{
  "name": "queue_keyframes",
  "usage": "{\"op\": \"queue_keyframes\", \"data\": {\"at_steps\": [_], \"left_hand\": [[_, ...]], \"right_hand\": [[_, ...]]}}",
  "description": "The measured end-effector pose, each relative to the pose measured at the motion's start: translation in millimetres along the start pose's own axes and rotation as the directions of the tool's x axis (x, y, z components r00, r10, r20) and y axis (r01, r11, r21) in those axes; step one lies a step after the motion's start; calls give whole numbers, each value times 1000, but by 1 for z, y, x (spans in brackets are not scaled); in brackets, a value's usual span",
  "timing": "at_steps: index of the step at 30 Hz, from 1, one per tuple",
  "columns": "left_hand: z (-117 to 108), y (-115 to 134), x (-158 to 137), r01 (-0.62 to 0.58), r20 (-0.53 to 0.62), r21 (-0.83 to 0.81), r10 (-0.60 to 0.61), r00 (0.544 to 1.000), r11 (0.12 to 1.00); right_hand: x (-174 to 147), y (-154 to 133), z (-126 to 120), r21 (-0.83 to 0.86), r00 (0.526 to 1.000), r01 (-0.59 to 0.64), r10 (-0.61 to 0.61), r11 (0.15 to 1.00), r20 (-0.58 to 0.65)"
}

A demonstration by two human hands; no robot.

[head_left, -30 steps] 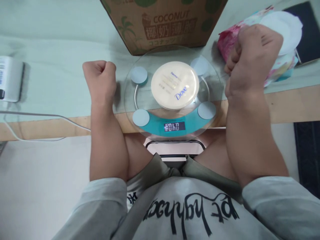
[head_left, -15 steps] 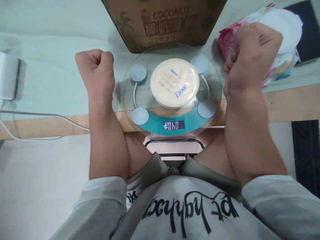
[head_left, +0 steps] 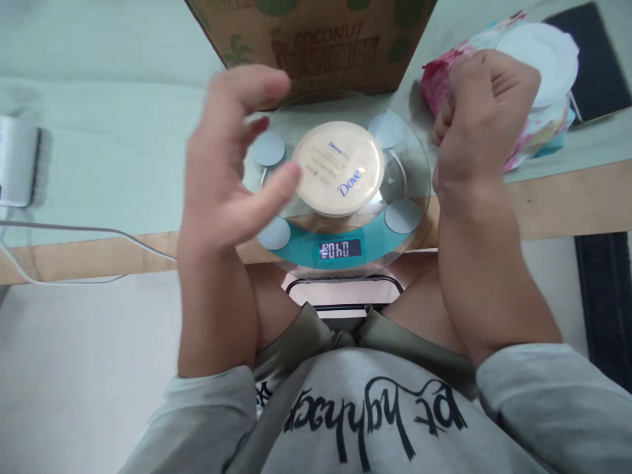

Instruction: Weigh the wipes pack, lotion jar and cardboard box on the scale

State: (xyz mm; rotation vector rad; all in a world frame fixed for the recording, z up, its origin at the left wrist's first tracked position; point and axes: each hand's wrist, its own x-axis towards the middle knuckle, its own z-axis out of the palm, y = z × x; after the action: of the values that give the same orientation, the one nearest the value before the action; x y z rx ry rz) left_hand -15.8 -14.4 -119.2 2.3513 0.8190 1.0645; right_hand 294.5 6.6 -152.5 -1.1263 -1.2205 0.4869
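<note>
Pale green table cover [head_left: 123, 158], wooden front edge [head_left: 567, 204], whitish floor [head_left: 89, 368] below.

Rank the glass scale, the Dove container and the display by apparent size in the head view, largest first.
1. Glass scale, even partly hidden by the left hand
2. Dove container
3. Display

Holds right hand [head_left: 486, 118] clenched near floral packet [head_left: 540, 135]; curves left hand [head_left: 222, 161] beside Dove container [head_left: 340, 168] on glass scale [head_left: 378, 245].

"Dove" and "Derma" stand on the cream-coloured container [head_left: 338, 168], "COCONUT" on the cardboard box [head_left: 316, 43].
</note>
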Motion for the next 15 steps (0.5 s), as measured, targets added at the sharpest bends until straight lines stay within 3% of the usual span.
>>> {"op": "queue_keyframes", "data": {"at_steps": [2, 5, 12, 15], "left_hand": [[10, 24, 4, 26, 169, 43, -33, 985, 999], [22, 36, 9, 21, 243, 75, -39, 969, 997], [26, 32, 8, 56, 179, 81, -70, 981, 995], [21, 12, 8, -10, 24, 42, 9, 1000, 999]], "right_hand": [[-1, -2, 0, -21, 1000, -3, 3, 1000, 9], [-1, -2, 0, -38, 1000, 1, -1, 999, 18], [-2, -8, 3, -22, 1000, 10, -10, 1000, 17], [-2, -12, 5, 17, 1000, -10, 10, 1000, -6]]}}
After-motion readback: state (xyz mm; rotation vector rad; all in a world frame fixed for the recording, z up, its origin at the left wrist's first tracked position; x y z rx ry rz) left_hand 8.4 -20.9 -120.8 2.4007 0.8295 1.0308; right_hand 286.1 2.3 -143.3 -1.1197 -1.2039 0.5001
